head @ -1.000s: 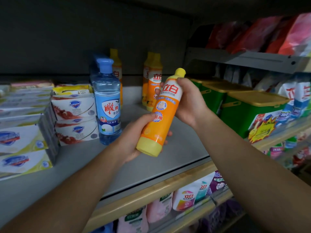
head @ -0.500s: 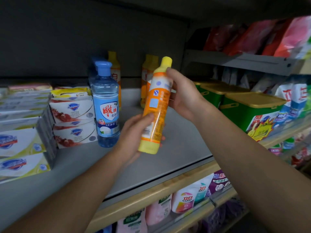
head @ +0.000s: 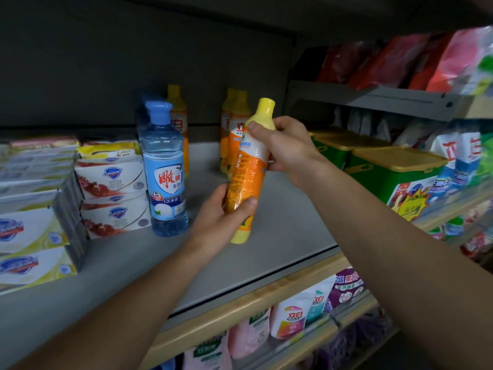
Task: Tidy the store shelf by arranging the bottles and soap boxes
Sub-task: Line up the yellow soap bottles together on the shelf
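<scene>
An orange bottle with a yellow cap (head: 249,166) is held nearly upright above the grey shelf (head: 280,236), its back label toward me. My left hand (head: 226,212) grips its lower half, thumb across the front. My right hand (head: 288,148) grips its neck and shoulder. A clear blue bottle (head: 164,172) stands just to the left. Behind it is another orange bottle (head: 180,124), and two more orange bottles (head: 232,129) stand at the back. White soap boxes (head: 112,188) are stacked left of the blue bottle.
More stacked soap boxes (head: 32,231) fill the far left of the shelf. Green tubs with yellow lids (head: 386,169) sit to the right. Refill pouches (head: 293,316) hang on the shelf below. Red bags (head: 400,60) lie on the upper right shelf.
Both hands have turned the orange bottle from tilted with its front label showing to nearly upright with its back label showing. My left hand now wraps its lower half.
</scene>
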The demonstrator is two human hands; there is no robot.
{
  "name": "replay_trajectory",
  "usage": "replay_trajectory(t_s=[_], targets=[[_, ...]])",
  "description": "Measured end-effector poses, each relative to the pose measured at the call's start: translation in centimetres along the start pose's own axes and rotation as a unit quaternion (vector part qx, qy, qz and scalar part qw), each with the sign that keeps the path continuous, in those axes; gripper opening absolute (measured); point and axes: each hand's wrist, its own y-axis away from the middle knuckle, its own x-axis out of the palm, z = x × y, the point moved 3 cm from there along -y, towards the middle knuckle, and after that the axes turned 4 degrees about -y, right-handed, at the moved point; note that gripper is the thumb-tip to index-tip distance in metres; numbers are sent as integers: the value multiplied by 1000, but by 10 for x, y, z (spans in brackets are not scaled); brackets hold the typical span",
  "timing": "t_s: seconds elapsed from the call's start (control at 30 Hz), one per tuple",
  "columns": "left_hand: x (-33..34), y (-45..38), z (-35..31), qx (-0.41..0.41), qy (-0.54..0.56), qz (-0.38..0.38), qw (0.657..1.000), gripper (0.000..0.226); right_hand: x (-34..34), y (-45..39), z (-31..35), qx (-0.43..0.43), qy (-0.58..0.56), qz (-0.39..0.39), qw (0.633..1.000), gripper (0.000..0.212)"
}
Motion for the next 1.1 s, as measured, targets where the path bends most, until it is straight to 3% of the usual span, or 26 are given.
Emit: replay_trajectory(t_s=[0.07, 0.13, 0.2, 0.27, 0.37, 0.5, 0.57, 0.67, 0.87, 0.97, 1.03, 1.1], targets=[[-3, 0, 2, 18, -60, -34, 997, 20, 3, -1, 0, -10, 18, -12, 1000, 29], [-3, 0, 2, -19, 29, -27, 999, 31, 6, -2, -3, -7, 15, 11, 1000, 25], [0, 0, 1, -107, 212, 12, 971, 52, 8, -2, -8, 24, -48, 55, 997, 20], [2, 2, -3, -168, 323, 83, 928, 62, 9, -1, -14, 66, -123, 98, 985, 21], [2, 6, -11, -200, 399, 180, 877, 67, 10, -2, -23, 102, -150, 115, 977, 26], [5, 10, -13, -239, 397, 237, 854, 71, 9, -7, -35, 136, -81, 50, 986, 34], [8, 10, -11, -247, 361, 243, 866, 75, 8, -10, -40, 149, -48, 26, 987, 37], [8, 7, -6, -248, 329, 186, 892, 75, 6, -13, -48, 175, -19, 15, 984, 45], [4, 2, 1, -250, 306, 144, 907, 67, 7, -8, -59, 189, -25, 29, 981, 47], [4, 1, 6, -218, 254, 111, 936, 57, 2, -5, -49, 144, -48, 38, 988, 42], [6, 1, 10, -153, 180, 121, 964, 49, -2, -1, -38, 73, -50, 53, 995, 35], [5, 0, 10, -82, 83, 122, 986, 42, -3, 7, -26, -6, -19, 86, 996, 41]])
